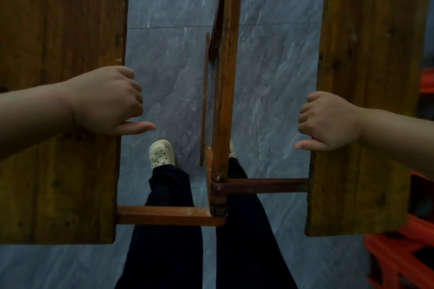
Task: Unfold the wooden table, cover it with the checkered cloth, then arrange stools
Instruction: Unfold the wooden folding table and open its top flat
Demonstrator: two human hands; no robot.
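Observation:
The wooden table is split into two brown board halves with a wide gap between them. The left half (58,101) fills the left side and the right half (368,77) stands at the right. My left hand (110,101) curls over the inner edge of the left half. My right hand (328,122) grips the inner edge of the right half. A folding leg frame (225,91) runs down the middle of the gap, joined to the halves by short reddish rails (169,214). No checkered cloth is in view.
Grey marbled floor tiles (164,54) show through the gap. My legs in dark trousers and a cream clog (162,153) stand below the frame. Orange plastic stools (404,258) sit at the lower right, close to the right half.

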